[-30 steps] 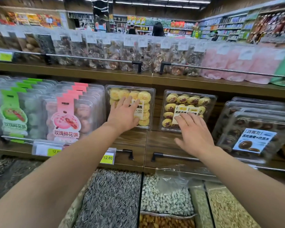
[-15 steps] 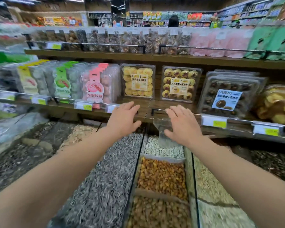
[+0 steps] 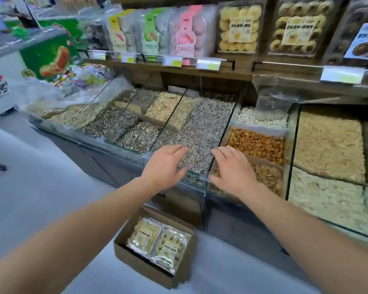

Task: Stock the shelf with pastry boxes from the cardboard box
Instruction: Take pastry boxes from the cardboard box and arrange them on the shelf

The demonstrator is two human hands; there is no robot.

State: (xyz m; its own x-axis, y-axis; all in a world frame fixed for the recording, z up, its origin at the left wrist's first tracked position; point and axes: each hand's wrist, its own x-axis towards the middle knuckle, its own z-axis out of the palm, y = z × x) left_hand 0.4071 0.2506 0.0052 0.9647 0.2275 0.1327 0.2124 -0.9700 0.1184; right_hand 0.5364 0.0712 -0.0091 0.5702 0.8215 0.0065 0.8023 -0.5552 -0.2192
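**Entry: both hands empty above the seed bins; stock box on the floor below**

I log the left hand [image 3: 165, 166] and right hand [image 3: 232, 169] side by side, palms down, fingers loosely spread, holding nothing; both hover over the front glass edge of the bulk bins [image 3: 200, 177]; the left over striped sunflower seeds [image 3: 206, 128], the right over a bin of pale nuts [image 3: 268, 177]. The cardboard box [image 3: 136, 264] sits on the floor directly beneath and between my forearms, well below the hands, open at the top; two clear pastry boxes [image 3: 157, 240] lie in it side by side. On the shelf [image 3: 242, 70] above, a yellow pastry box [image 3: 239, 26] and another beside it [image 3: 296, 27] stand upright. Against half a second ago: the hands have drawn down from the shelf rail to the bin edge; the view has tipped downward; the cardboard box has come into sight.
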